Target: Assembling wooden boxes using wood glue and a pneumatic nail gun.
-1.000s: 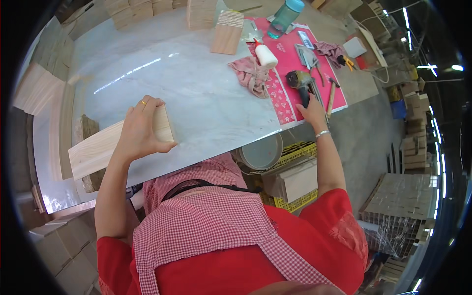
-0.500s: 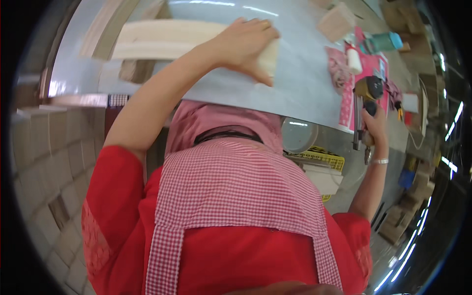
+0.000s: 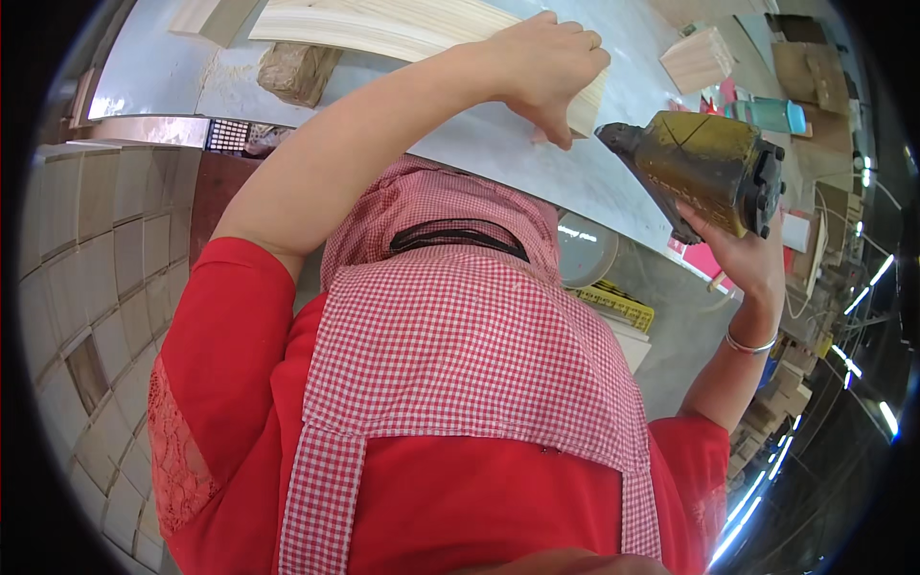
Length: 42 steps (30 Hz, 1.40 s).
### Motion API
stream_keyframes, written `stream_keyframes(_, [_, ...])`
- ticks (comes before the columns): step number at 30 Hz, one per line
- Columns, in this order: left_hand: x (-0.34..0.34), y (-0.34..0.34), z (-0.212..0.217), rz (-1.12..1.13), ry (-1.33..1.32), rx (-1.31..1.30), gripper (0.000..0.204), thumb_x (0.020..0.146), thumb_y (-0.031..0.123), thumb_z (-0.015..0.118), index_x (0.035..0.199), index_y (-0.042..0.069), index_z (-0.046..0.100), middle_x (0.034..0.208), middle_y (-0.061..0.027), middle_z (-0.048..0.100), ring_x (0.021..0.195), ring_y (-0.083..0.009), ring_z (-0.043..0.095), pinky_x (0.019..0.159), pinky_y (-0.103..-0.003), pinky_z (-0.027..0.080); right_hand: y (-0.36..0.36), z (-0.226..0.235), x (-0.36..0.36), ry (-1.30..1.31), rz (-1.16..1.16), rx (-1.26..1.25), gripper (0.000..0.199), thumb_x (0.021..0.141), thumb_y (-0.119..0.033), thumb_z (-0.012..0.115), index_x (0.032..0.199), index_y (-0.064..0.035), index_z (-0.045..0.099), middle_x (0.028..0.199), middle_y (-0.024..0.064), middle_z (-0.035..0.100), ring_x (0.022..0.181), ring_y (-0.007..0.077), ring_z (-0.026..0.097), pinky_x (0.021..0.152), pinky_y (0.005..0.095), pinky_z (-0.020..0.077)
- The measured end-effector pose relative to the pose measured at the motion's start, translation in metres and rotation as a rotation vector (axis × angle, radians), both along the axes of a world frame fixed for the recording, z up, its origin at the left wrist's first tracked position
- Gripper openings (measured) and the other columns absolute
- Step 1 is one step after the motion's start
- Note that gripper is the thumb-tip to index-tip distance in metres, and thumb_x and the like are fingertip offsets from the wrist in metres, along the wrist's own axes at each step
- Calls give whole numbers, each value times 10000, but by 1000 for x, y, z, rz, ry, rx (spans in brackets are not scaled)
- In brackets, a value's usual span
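A pale wooden board (image 3: 374,24) lies across the grey work table in front of me. Over its right end curls my left hand (image 3: 551,72), thumb on the near side and fingers on the far side, gripping it. In my right hand (image 3: 743,259) is a yellow and black air nail gun (image 3: 714,163), raised above the table's front edge. Its narrow nose points left toward the board's end, just beside my left hand, and appears apart from the wood. The fingers round its handle are mostly hidden by the tool's body.
A brown-wrapped block (image 3: 299,75) sits near the board's left part, beside another wood piece (image 3: 213,19). To the right are a wooden block (image 3: 697,60) and a teal bottle (image 3: 778,116). Stacked wood (image 3: 96,268) stands at left; a yellow basket (image 3: 618,303) is below the table.
My right hand has lifted the nail gun and swung it left, turning its nose toward the board. My left hand and the board's end appear farther right and higher in view.
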<state>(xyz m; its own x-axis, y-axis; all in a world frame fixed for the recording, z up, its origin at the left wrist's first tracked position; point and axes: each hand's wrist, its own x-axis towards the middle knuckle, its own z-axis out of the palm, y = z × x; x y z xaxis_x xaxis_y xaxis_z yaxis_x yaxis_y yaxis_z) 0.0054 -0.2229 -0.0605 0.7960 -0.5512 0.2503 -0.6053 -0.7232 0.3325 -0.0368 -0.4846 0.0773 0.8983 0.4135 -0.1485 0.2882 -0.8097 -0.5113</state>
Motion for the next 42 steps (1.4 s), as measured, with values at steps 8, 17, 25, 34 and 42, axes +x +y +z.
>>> stream_keyframes(8, [0,-1,-3,9,-9,-6,784,577,402,871,1188,5,583,1109,-155,619,1095,-287,579,913,-393,430,3,-4,8,12,50,-35,495,739,-170,879,1114,30,625,1031,115,716,912,183,694,814,326,545])
stream_keyframes(17, [-7,0,9,9,-26,-27,773,572,400,872,1170,-2,590,1123,-157,624,1100,-277,580,913,-394,435,-7,-4,15,-46,152,-203,453,780,-88,834,1161,29,619,1091,108,703,972,185,668,855,326,534])
stream_keyframes(25, [-21,-17,29,273,-110,387,629,615,384,860,1003,-34,595,1035,-209,612,1044,-342,584,908,-437,449,-1,-9,16,31,91,-8,489,736,-176,887,1110,14,637,1040,112,704,914,201,675,817,332,534])
stream_keyframes(34, [-5,2,-1,25,-107,-36,708,603,475,850,1081,-4,643,1102,-144,648,1079,-276,599,906,-412,443,-1,-3,15,31,104,-107,461,761,-142,866,1123,21,631,1076,106,705,938,179,670,829,335,538])
stream_keyframes(42, [-6,5,-1,115,17,35,777,595,555,826,1076,-20,621,1047,-157,664,1064,-279,602,966,-416,422,17,-1,43,-32,-3,4,413,783,-101,838,1109,47,632,1076,113,709,958,175,673,841,333,539])
